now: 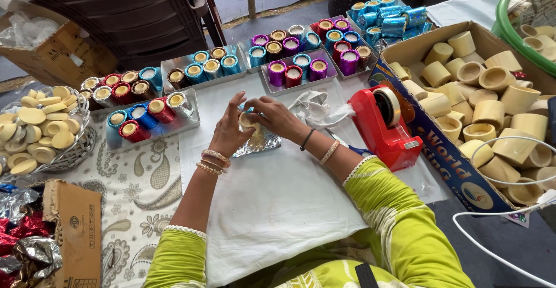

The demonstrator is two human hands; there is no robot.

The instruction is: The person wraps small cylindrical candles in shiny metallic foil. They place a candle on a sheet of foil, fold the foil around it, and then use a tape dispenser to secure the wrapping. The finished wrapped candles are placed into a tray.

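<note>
A white cloth (278, 195) is covering the counter (133, 189). A big cardboard box (457, 172) of plain cups is sitting on the right, beside a red tape holder (382, 127). Trays of shiny wrapped cups (152, 117) are lining the back. The left hand (230, 127) and right hand (277, 117) are both closing around a small cup (249, 121) over silver foil (260, 142).

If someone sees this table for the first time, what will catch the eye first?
Most striking are the steel trays of cups wrapped in shiny red, blue, purple and silver foil, lined along the far side. At the centre, the left hand and right hand hold a plain cup over silver foil. To the right stand a red tape dispenser and a box of bare cups.
</note>
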